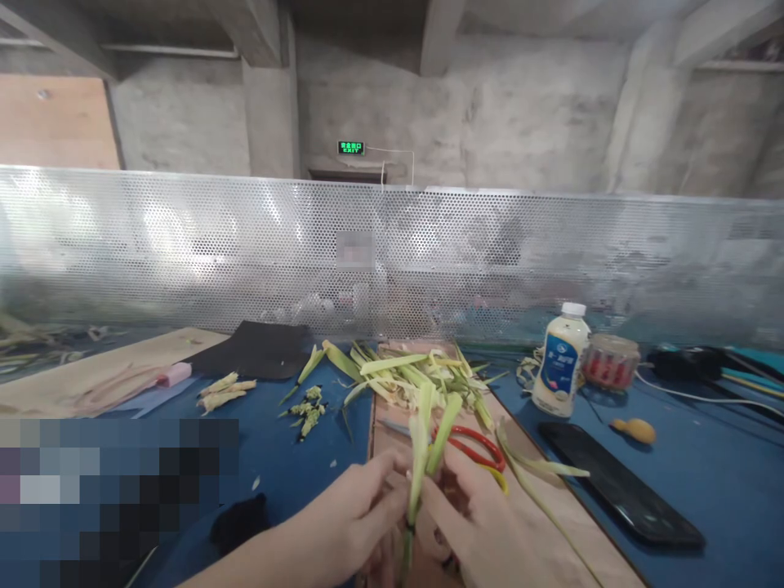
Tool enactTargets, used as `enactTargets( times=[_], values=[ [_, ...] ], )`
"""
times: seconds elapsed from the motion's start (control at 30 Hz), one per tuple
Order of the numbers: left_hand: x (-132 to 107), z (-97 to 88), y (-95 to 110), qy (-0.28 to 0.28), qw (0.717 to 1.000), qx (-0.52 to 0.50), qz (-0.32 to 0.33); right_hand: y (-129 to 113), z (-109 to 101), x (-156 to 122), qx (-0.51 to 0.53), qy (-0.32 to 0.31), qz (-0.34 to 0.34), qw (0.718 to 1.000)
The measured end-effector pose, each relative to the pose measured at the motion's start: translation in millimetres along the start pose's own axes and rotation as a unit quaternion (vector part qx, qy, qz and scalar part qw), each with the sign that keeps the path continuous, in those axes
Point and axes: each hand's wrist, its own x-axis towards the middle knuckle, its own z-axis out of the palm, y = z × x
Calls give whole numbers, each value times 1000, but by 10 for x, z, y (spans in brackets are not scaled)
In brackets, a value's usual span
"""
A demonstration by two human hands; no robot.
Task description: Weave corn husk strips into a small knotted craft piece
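The person's left hand [367, 510] and right hand [481, 510] are bare, with slim fingers and smooth backs. The left forearm [275, 543] is bare as well, plain and smooth, tapering evenly towards the wrist and cut off by the bottom edge of the view. On the right, the same edge crops the arm close to the wrist. Fingertips are partly hidden, and the nails are too blurred to make out.

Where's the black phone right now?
In the head view, the black phone lies on the blue tabletop at lower right, below the bottle and right of the right hand.
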Motion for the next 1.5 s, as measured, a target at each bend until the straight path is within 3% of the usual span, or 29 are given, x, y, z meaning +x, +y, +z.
enactTargets(
  times=[0.23,0.4,0.57,0.77,0.93,1.1,1.5],
  values=[
    [-52,-36,90,18,989,147,11,-182,-154,-7,19,-96,-5,995],
    [-50,-43,108,61,990,130,-2,-132,-92,-32,27,-102,-14,994],
    [-44,-23,107,93,988,125,7,-17,46,-71,30,-126,52,990],
    [-19,-21,64,96,994,45,0,-134,-56,-37,77,-115,29,990],
    [10,-38,25,141,989,39,29,-176,-50,-14,106,-86,67,988],
    [5,-11,-25,101,994,37,28,-109,34,-37,96,-53,71,991],
    [-12,7,-12,58,997,42,9,-63,64,-37,123,-78,67,987]
  ],
)
